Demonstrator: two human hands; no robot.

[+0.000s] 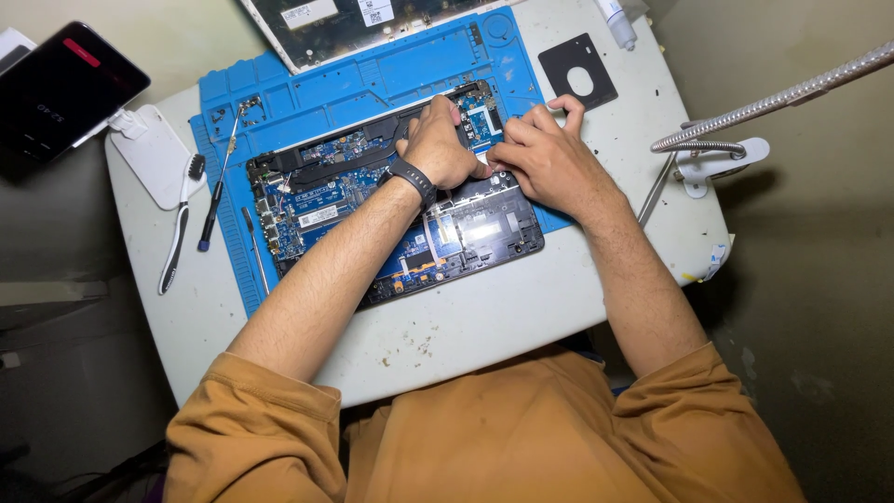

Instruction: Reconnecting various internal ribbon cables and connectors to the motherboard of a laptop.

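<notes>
Two bare hands, left hand (438, 140) and right hand (543, 158), are pressing together, fingers bent, on the opened black laptop's blue circuit board (391, 200), lying lengthwise along the blue rubber mat's (372, 79) near edge.

You sit at a small electronics repair bench, more a home workshop than a shop. A blue repair mat (372, 79) with parts trays covers a worn white table (484, 321), and an opened laptop (326, 200) lies on it, boards bare. A brush (179, 219), a screwdriver (216, 191) and tweezers (656, 191) lie beside it. A phone (60, 88) stands on a stand at your left, a gooseneck lamp arm (773, 98) at your right.
</notes>
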